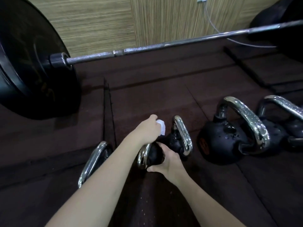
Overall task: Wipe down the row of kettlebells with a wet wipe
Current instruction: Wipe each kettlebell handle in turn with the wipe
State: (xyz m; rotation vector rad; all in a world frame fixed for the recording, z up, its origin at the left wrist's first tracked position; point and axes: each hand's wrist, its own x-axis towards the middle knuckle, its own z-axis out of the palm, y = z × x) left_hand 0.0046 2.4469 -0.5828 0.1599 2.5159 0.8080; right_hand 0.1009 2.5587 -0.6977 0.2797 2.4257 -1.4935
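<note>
Several black kettlebells with chrome handles stand in a row on the dark floor. My left hand [147, 128] holds a small white wet wipe [161, 127] just above the row, beside the chrome handle of a small kettlebell [182, 136]. My right hand [167, 158] grips the black body of another small kettlebell [154, 154] whose chrome handle shows under my left wrist. A larger kettlebell [224, 141] to the right has water drops on its body and handle. Another one [282, 115] lies at the far right, and a chrome handle [93, 163] shows at the left.
A loaded barbell [164, 45] lies across the floor beyond the row, with a big black plate [31, 63] at the left and another [282, 22] at the far right. Behind it stands a wood-grain wall [101, 22]. A grey cable [213, 25] hangs down the wall.
</note>
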